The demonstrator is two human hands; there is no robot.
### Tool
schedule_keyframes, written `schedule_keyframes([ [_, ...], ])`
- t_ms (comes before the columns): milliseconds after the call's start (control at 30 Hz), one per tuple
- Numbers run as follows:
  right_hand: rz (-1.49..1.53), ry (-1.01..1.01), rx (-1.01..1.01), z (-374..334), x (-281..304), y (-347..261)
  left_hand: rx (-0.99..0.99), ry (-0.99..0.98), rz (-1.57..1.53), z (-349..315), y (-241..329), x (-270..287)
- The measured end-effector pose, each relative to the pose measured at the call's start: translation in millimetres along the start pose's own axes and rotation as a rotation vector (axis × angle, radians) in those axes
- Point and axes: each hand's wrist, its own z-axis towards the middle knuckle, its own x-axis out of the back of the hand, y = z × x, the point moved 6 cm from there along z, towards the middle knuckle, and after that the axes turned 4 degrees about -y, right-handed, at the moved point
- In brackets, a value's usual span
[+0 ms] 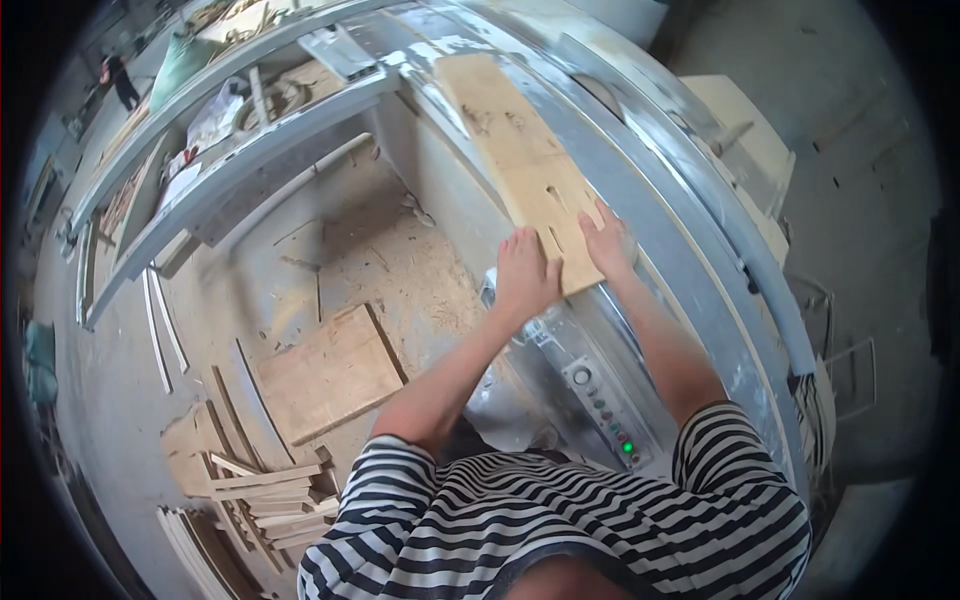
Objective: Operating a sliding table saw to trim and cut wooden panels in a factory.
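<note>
A long, flat wooden board (515, 135) lies on the metal bed of a machine (690, 260), pointing away from me. Two narrow slots and some dark knots mark its face. Near its close end, my left hand (525, 278) grips the left edge, thumb over the top. Opposite it, my right hand (608, 245) holds the right edge, with its fingers partly on the upper face. The undersides of both hands are hidden. Just below the board's near end is a control panel (605, 410) with several round buttons, one lit green.
A metal frame (250, 160) extends left from the machine. Sawdust covers the floor, where a wide wooden panel (330, 375) and a pile of wood strips (275, 500) lie. Right of the bed are a long grey rail (770, 280) and a pale board (745, 130). A person (120, 80) stands far left.
</note>
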Motion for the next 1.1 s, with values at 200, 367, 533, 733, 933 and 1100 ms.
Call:
schedule_keyframes([
  [200,-0.057,-0.025,-0.017,-106,96,173,-0.135,-0.191,0.027,-107,140,-101],
  [367,-0.064,0.036,-0.087,-194,178,299,-0.217,-0.715,-0.217,-142,215,-160],
  [533,0.154,0.295,-0.290,-274,207,311,0.007,-0.071,0.245,-45,155,-127],
  [733,0.516,0.455,-0.308,-294,187,273,0.045,-0.219,0.089,-19,141,-182],
  [933,0.405,0.553,-0.368,-259,182,316,0.044,-0.333,-0.182,11,161,-210],
  [1100,0.297,0.587,-0.379,-223,178,382,-0.186,-0.310,-0.240,42,159,-258],
])
